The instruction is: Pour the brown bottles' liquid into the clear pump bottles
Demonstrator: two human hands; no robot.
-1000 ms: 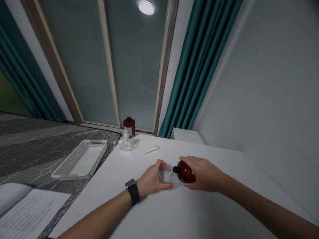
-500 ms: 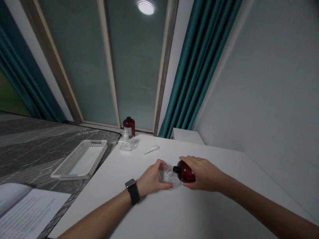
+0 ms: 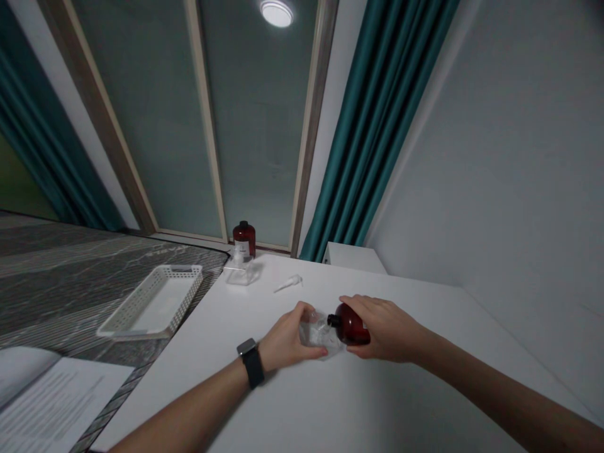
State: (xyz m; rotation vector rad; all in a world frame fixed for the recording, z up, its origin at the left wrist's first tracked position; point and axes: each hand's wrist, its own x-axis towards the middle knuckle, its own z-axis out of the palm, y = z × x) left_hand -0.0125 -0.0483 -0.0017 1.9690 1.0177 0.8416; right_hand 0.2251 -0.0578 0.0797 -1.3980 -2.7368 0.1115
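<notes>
My right hand (image 3: 387, 330) is wrapped round a dark red-brown bottle (image 3: 350, 327), tipped on its side so that its black neck points left. Below and beside the neck is a clear plastic container (image 3: 317, 332), its exact shape hard to make out. My left hand (image 3: 290, 340), with a black watch (image 3: 251, 363) on the wrist, grips that container between thumb and fingers. Whether liquid is flowing from the neck cannot be seen. Beyond my hands a white pump head with its tube (image 3: 289, 283) lies on the white table (image 3: 330, 402).
At the table's far left corner stand a second red-brown bottle (image 3: 244, 239) with a label and a clear container (image 3: 240, 272) with a pump top. Left of the table, a white perforated basket (image 3: 153, 305) and an open book (image 3: 61, 396) lie on a grey marbled surface (image 3: 89, 283).
</notes>
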